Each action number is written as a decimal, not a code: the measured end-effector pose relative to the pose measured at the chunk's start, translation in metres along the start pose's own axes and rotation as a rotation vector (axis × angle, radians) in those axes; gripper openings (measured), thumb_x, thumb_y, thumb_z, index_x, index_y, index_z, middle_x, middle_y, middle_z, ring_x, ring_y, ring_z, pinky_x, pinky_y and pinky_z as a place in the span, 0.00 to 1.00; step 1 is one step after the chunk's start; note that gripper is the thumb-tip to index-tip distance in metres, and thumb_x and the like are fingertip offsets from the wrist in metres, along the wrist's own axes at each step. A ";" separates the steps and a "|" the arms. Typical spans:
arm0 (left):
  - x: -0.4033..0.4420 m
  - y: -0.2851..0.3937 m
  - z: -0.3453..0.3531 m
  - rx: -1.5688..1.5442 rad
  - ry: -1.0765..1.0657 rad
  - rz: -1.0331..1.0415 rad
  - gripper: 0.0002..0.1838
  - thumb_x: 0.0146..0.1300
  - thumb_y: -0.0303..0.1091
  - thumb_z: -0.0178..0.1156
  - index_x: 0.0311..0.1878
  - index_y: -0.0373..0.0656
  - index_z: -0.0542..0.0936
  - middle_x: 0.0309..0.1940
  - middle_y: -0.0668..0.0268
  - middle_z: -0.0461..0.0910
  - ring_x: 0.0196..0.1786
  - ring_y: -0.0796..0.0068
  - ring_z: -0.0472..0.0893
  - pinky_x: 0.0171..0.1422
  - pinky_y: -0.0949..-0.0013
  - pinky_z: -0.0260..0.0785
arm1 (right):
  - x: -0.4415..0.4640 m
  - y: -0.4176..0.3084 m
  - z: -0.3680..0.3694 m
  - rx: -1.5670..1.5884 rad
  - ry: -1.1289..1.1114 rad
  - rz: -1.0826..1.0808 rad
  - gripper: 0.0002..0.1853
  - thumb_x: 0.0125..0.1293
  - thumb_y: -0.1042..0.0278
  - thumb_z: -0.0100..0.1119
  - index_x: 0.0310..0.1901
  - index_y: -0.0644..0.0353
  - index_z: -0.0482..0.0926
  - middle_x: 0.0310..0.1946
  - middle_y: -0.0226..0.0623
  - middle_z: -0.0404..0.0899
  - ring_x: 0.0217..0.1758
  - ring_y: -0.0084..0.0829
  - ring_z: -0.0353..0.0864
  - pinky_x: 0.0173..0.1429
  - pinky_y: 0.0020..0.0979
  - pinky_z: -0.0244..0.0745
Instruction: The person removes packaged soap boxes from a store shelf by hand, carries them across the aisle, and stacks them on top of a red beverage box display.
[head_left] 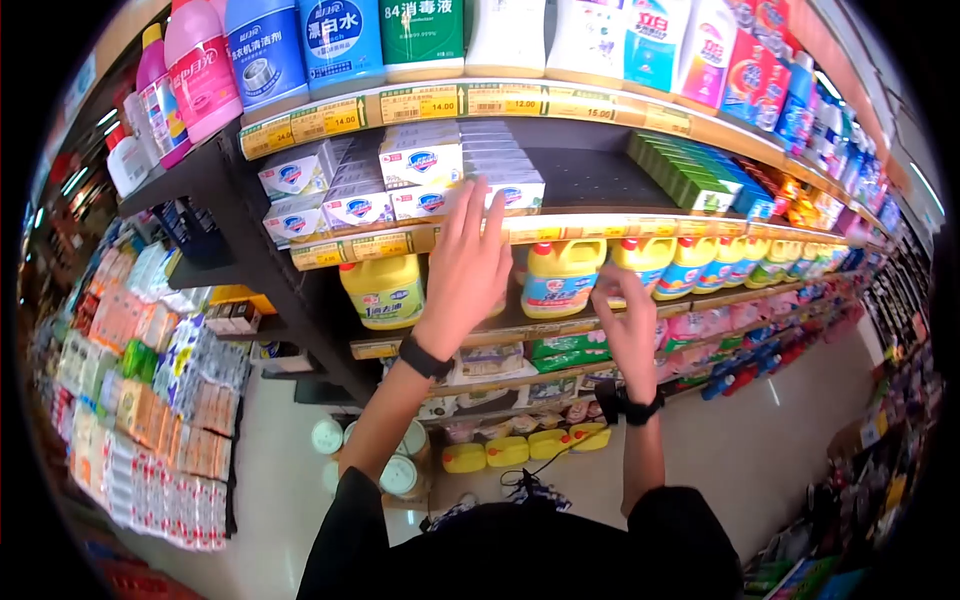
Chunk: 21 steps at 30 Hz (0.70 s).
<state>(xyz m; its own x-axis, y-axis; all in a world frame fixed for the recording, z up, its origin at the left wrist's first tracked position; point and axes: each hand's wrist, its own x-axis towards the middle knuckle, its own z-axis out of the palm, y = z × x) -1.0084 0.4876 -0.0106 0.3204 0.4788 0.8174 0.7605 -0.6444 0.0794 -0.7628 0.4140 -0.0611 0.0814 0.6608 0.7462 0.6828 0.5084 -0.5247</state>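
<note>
White soap boxes with blue and red logos (pixel 357 208) stand in rows at the left of the middle shelf (pixel 575 175). My left hand (pixel 465 270) is raised in front of the right-hand rows, its fingers stretched up against or just before the box fronts; contact is hard to tell. Over the lower shelf, my right hand (pixel 627 318) has bent fingers near the yellow jugs (pixel 562 280); its thumb and index finger curl toward each other, and I see nothing between them. Green boxes (pixel 680 172) lie farther right on the middle shelf.
Large detergent bottles (pixel 335 42) line the upper shelf. Price labels (pixel 435 105) run along its edge. White-lidded tubs (pixel 398 475) stand on the floor below. Stacked packages (pixel 150 410) fill the left side, and more shelves (pixel 905 290) rise at the right.
</note>
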 end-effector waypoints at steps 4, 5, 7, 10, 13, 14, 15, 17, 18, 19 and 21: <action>0.023 0.003 0.032 0.276 0.086 -0.028 0.31 0.70 0.33 0.60 0.74 0.33 0.71 0.74 0.47 0.73 0.80 0.49 0.67 0.88 0.39 0.50 | 0.077 -0.015 0.031 0.120 -0.026 -0.130 0.23 0.67 0.77 0.67 0.63 0.60 0.80 0.60 0.48 0.82 0.59 0.54 0.83 0.62 0.43 0.81; 0.028 0.007 0.038 0.290 0.096 -0.047 0.31 0.70 0.33 0.61 0.74 0.32 0.72 0.73 0.47 0.73 0.79 0.49 0.68 0.88 0.39 0.50 | 0.091 -0.015 0.037 0.129 -0.058 -0.130 0.23 0.66 0.76 0.67 0.64 0.60 0.80 0.61 0.47 0.81 0.58 0.54 0.82 0.61 0.44 0.81; 0.034 0.017 0.049 0.311 0.113 -0.096 0.31 0.68 0.32 0.61 0.73 0.31 0.72 0.71 0.46 0.74 0.78 0.48 0.69 0.88 0.40 0.51 | 0.115 -0.002 0.050 0.038 0.008 -0.283 0.23 0.66 0.74 0.68 0.63 0.60 0.81 0.59 0.47 0.83 0.57 0.54 0.82 0.59 0.44 0.81; 0.040 0.032 0.058 0.318 0.132 -0.143 0.30 0.68 0.32 0.61 0.71 0.30 0.73 0.69 0.46 0.75 0.77 0.48 0.71 0.87 0.41 0.53 | 0.122 0.016 0.062 -0.025 0.014 -0.332 0.22 0.65 0.72 0.68 0.62 0.60 0.82 0.54 0.46 0.85 0.55 0.52 0.82 0.57 0.43 0.82; 0.043 0.037 0.070 0.343 0.177 -0.194 0.28 0.68 0.32 0.60 0.69 0.31 0.74 0.70 0.47 0.74 0.77 0.48 0.70 0.85 0.35 0.51 | 0.124 0.020 0.073 -0.035 0.037 -0.319 0.20 0.66 0.70 0.68 0.59 0.59 0.84 0.46 0.43 0.87 0.51 0.48 0.83 0.53 0.43 0.82; 0.045 0.043 0.068 0.376 0.180 -0.217 0.28 0.68 0.32 0.60 0.69 0.31 0.74 0.70 0.48 0.74 0.78 0.48 0.69 0.85 0.34 0.51 | 0.124 0.018 0.071 -0.044 0.031 -0.317 0.19 0.66 0.69 0.68 0.58 0.58 0.84 0.45 0.42 0.87 0.51 0.47 0.84 0.52 0.43 0.82; 0.046 0.047 0.070 0.407 0.181 -0.237 0.28 0.67 0.32 0.60 0.69 0.32 0.74 0.70 0.49 0.74 0.78 0.48 0.69 0.85 0.32 0.50 | 0.126 0.016 0.069 -0.054 0.028 -0.313 0.18 0.66 0.69 0.68 0.58 0.58 0.84 0.44 0.41 0.88 0.50 0.46 0.84 0.51 0.43 0.82; 0.046 0.044 0.079 0.385 0.211 -0.253 0.28 0.66 0.31 0.61 0.69 0.34 0.74 0.69 0.51 0.74 0.76 0.47 0.69 0.83 0.29 0.50 | 0.136 0.015 0.065 -0.035 -0.021 -0.323 0.19 0.66 0.68 0.67 0.58 0.53 0.85 0.41 0.40 0.88 0.45 0.46 0.86 0.45 0.44 0.83; 0.048 0.044 0.083 0.376 0.219 -0.253 0.28 0.65 0.31 0.62 0.68 0.34 0.74 0.68 0.51 0.74 0.76 0.46 0.70 0.83 0.29 0.50 | 0.143 0.019 0.063 -0.009 -0.058 -0.340 0.19 0.66 0.68 0.67 0.59 0.51 0.85 0.40 0.40 0.88 0.45 0.46 0.86 0.44 0.44 0.83; 0.050 0.045 0.085 0.365 0.231 -0.254 0.28 0.65 0.30 0.62 0.68 0.35 0.74 0.68 0.51 0.74 0.75 0.46 0.70 0.83 0.30 0.51 | 0.149 0.023 0.062 0.014 -0.094 -0.362 0.19 0.66 0.68 0.66 0.59 0.50 0.86 0.40 0.39 0.88 0.44 0.46 0.86 0.43 0.44 0.83; 0.053 0.048 0.091 0.356 0.257 -0.243 0.28 0.63 0.30 0.63 0.67 0.36 0.75 0.67 0.51 0.74 0.74 0.45 0.70 0.82 0.30 0.52 | 0.152 0.030 0.060 0.041 -0.090 -0.378 0.17 0.66 0.69 0.66 0.57 0.48 0.87 0.38 0.39 0.89 0.43 0.47 0.87 0.42 0.45 0.83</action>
<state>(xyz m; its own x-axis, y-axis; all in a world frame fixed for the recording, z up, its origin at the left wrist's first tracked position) -0.9035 0.5364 -0.0156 -0.0060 0.3985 0.9171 0.9557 -0.2677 0.1226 -0.7734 0.5629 0.0122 -0.2353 0.4677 0.8520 0.6227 0.7456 -0.2373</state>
